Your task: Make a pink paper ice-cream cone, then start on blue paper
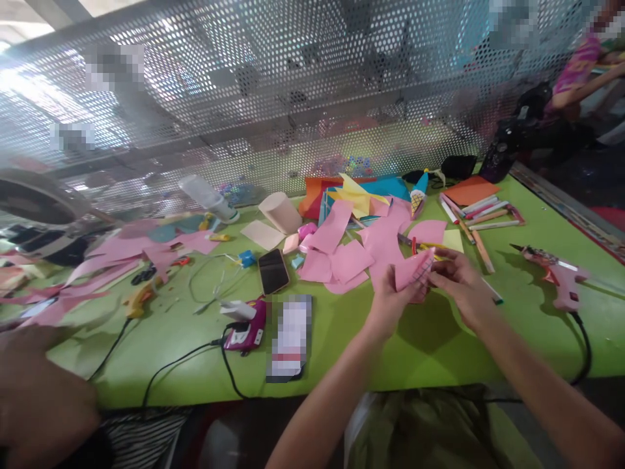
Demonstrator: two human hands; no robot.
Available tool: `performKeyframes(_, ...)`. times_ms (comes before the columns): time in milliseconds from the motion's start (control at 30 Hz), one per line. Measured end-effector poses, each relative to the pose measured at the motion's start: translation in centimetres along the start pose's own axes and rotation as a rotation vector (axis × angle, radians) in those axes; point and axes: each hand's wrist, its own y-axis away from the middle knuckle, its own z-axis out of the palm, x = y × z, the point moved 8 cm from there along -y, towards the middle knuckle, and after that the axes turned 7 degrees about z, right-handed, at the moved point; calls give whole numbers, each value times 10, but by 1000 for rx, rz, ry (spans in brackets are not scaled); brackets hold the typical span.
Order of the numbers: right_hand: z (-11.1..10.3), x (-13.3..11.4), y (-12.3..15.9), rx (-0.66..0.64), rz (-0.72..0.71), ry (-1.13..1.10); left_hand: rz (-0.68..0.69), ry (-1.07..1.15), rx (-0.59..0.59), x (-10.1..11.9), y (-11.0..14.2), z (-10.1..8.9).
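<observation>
Above the green table, a folded piece of pink paper with dark crossed lines is held between both hands. My left hand is closed on its left and lower side. The fingers of my right hand pinch its right edge. Behind it lie pink paper scraps, with a yellow pen partly covered near my right fingers. Farther back stands a small paper cone with a blue pointed top and a yellow grid-marked base.
A pink glue gun rests at the right, its cable over the front edge. Several markers lie back right. Left of my hands are a phone, a magenta power strip and cables. A co-worker's arm reaches in from the left.
</observation>
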Motion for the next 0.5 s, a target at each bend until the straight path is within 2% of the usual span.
performKeyframes(67, 4, -7, 6, 19, -91, 112, 0, 14, 65, -1, -1, -4)
performKeyframes(200, 23, -17, 17, -9, -308, 560, 27, 45, 169, -1, -3, -11)
performKeyframes(333, 33, -20, 24, 3, -485, 858, 25, 54, 124, -4, -2, -7)
performKeyframes(500, 33, -33, 31, 86, -658, 971, 149, -85, 79, 8, 0, -2)
